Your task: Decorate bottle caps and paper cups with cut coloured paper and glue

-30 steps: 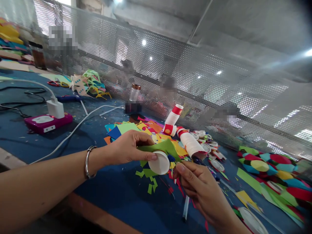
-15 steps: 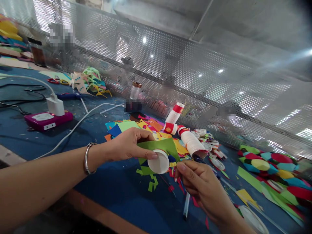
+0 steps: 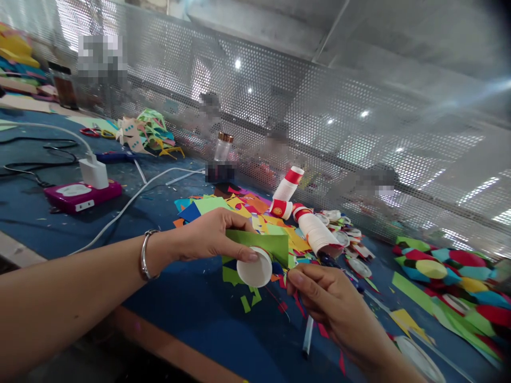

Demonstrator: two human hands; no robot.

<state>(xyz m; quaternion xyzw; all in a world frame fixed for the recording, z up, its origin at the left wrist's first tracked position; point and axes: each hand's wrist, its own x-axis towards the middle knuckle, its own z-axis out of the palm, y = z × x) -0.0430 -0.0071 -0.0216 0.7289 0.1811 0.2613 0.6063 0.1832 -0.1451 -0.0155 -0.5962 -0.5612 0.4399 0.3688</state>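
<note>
My left hand [image 3: 223, 236] pinches a round white paper disc, perhaps a cup's base [image 3: 254, 270], against a sheet of green paper [image 3: 267, 246]. The thumb lies on the disc's face, and the fingers are behind the paper. My right hand [image 3: 325, 298] is closed beside the paper's lower right corner, thumb against the curled fingers. Whatever is between those fingertips is too small to make out. Small green paper scraps [image 3: 250, 302] lie on the table below the disc.
Colourful paper offcuts [image 3: 259, 205] spread behind my hands. Stacked paper cups [image 3: 315, 231] lie beyond them, near a pen [image 3: 307, 336]. At left sit a magenta power strip [image 3: 82, 197] and a white cable [image 3: 131, 202]. A perforated metal screen [image 3: 319, 133] borders the table.
The disc and green paper have shifted slightly left and turned in my left hand. My right fingers stay closed, now slightly apart from the paper's corner.
</note>
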